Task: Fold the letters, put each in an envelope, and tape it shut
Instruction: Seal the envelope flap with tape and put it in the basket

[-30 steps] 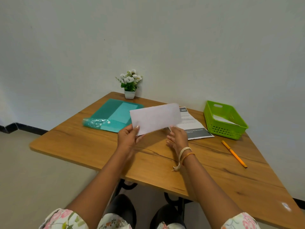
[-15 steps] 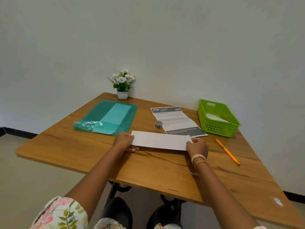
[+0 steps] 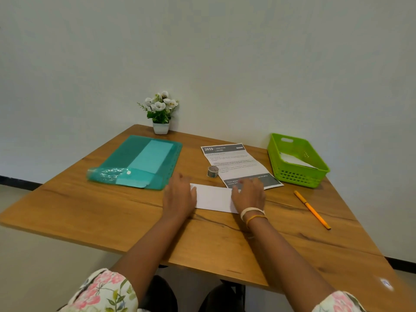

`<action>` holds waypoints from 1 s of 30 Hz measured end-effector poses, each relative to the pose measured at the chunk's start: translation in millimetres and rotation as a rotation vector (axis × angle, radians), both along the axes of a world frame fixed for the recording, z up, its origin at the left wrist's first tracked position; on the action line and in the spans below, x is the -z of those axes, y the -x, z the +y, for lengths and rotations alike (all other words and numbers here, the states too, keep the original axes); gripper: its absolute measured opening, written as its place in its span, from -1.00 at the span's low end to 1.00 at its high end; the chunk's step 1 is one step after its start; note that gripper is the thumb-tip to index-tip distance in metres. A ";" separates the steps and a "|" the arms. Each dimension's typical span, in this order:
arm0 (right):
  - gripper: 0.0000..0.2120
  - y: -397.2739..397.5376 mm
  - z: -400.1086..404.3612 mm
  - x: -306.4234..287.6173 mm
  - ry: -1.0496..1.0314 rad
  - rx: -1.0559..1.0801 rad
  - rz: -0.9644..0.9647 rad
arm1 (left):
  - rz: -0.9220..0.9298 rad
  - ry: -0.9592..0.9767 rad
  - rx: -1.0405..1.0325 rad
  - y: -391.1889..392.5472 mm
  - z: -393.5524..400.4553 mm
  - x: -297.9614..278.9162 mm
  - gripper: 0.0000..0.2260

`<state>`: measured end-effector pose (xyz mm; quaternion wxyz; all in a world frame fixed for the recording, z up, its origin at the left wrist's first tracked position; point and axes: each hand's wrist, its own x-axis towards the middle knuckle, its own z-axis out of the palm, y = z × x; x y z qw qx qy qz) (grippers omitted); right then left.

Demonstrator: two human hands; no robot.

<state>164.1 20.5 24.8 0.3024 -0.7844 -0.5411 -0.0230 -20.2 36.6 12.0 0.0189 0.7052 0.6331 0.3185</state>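
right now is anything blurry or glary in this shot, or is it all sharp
Head view: both hands are motion-blurred, the left hand and right hand smeared over the white envelope; the near end of the teal folder is soft and glinting; small bright glare spot on the table at its near right corner; wide-angle lens bows the table edges; lighting even, shadows faint.

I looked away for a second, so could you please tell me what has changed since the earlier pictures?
The white envelope came down from the air onto the table. The left hand and right hand gave up their pinching grip and now press flat on its ends. Printed letter, tape roll and basket stayed put.
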 end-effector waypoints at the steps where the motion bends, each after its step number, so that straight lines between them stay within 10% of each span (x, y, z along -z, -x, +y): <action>1: -0.74 6.9 9.2 -2.5 0.004 -0.052 0.024 | 0.008 0.005 0.045 -2.6 4.1 3.0 -0.69; 19: -0.83 27.6 57.6 -8.4 0.138 -0.576 -0.090 | -0.125 -0.033 0.191 -2.0 9.1 14.2 -0.50; 30: -0.84 25.3 20.1 -10.0 -0.028 -0.724 0.327 | -0.210 -0.108 0.363 4.3 6.8 12.2 -0.69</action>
